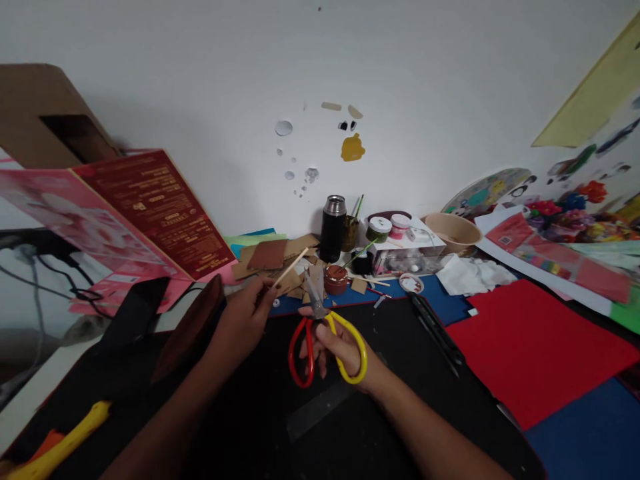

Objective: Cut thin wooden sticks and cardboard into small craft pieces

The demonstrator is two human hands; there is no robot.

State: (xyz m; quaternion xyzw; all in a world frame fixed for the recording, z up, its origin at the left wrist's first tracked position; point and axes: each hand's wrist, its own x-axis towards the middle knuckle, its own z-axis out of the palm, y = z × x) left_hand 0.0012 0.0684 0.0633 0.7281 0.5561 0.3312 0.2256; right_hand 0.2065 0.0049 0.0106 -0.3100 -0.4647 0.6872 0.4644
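Observation:
Pinched in my left hand (250,310) is a thin wooden stick (291,267), its free end slanting up to the right. My right hand (343,347) has its fingers around the handles of a pair of scissors (319,309), one loop red and the other yellow. The metal blades point up and away, slightly parted. Stick and scissors are apart, both above the near edge of the cardboard scraps (295,291). Beneath my hands lies a black mat (260,427) with a clear flat strip (320,410) on it.
A black flask (333,230), paint jars (379,229) and a beige bowl (453,232) stand along the wall. To the right are a black cutter (435,330) and a red sheet (545,347). A pink-and-red folder (155,213) stands left, with a yellow-handled tool (65,443) at lower left.

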